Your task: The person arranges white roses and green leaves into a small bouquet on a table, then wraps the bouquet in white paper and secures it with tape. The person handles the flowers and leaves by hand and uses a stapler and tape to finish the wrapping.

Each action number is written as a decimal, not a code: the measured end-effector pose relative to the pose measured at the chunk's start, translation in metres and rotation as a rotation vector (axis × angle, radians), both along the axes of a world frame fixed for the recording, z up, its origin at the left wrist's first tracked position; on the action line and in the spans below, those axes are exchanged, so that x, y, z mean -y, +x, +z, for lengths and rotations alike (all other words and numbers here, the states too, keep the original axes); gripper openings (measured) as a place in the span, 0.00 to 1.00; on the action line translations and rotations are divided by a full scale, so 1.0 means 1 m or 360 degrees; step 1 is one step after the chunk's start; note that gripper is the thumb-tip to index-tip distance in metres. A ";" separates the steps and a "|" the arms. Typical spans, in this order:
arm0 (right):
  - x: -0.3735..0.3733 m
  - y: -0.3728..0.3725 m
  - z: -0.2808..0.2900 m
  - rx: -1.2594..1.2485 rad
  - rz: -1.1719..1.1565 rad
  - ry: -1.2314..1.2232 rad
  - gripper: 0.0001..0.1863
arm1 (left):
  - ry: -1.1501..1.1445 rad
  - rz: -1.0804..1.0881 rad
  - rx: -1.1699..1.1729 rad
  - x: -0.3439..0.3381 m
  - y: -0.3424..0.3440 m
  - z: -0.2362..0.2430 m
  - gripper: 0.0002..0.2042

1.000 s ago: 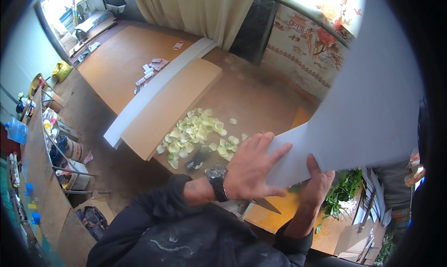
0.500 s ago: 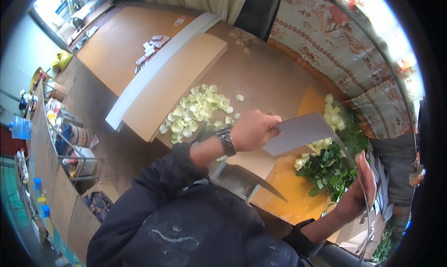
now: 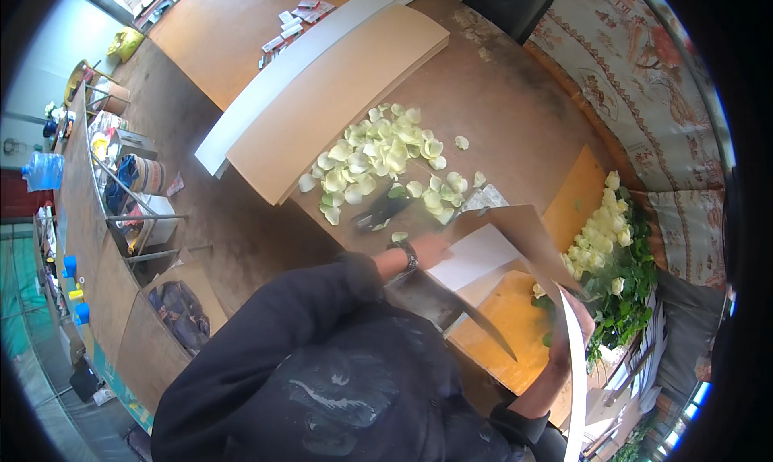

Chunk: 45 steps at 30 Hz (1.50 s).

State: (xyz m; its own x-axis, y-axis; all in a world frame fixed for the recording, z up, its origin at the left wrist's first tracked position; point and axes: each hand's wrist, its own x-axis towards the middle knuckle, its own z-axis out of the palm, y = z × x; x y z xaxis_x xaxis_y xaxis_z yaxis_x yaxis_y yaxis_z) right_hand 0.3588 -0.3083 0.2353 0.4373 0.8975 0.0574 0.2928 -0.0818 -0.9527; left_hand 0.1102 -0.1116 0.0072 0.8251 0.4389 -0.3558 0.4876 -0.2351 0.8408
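Note:
My left hand (image 3: pixel 431 251) reaches to the side of a white sheet (image 3: pixel 483 257) lying on brown board; its fingers are smeared by motion. A thin, bent brown cardboard sheet (image 3: pixel 519 224) rises beside it and curves down toward me, where a bright white strip (image 3: pixel 576 365) shows along it. Against this bent sheet is my right hand (image 3: pixel 581 321), partly covered, so its fingers cannot be made out. A dark, curved, pointed strip (image 3: pixel 487 329) extends below the white sheet.
Pale petals (image 3: pixel 378 152) are heaped on the brown table (image 3: pixel 515 100), with a dark object (image 3: pixel 382 211) beside them. White roses (image 3: pixel 600 233) with green leaves lie at the right. Stacked cardboard (image 3: pixel 338 100) and a long white strip (image 3: pixel 282 76) lie beyond the petals.
My left hand has moved down and nearer, off the raised corner of the sheet. The bent sheet now shows its brown face, and my right hand has come left against it. The view has shifted.

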 end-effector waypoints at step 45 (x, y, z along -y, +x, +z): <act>-0.071 -0.016 -0.013 0.0439 -0.0007 0.0071 0.21 | 0.0605 -0.0617 0.0420 0.039 -0.015 -0.045 0.23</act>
